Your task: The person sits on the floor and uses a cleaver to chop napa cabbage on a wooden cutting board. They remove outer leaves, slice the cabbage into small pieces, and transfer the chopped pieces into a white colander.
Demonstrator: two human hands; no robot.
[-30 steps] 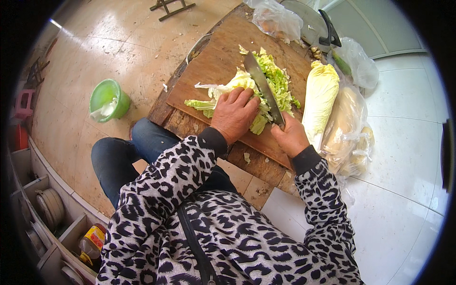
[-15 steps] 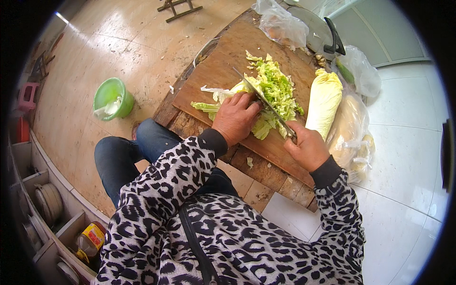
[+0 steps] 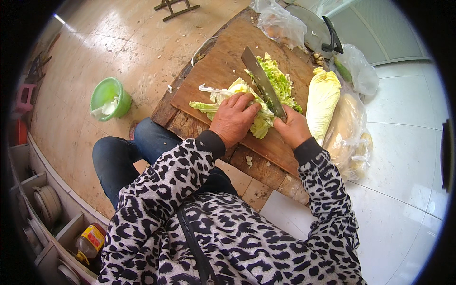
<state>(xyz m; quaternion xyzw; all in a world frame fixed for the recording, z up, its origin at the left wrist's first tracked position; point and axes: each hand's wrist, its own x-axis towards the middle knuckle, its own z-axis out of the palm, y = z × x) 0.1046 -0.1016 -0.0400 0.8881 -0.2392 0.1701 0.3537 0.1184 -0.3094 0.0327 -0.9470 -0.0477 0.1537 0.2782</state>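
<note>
Right hand [image 3: 293, 129] shifted leftward; cabbage leaves [image 3: 239, 87] lie under left hand [image 3: 234, 119].

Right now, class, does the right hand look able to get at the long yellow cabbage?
Probably yes, once freed: the right hand grips the knife, but the long yellow cabbage lies close on its right, with no object visible between them.
</note>
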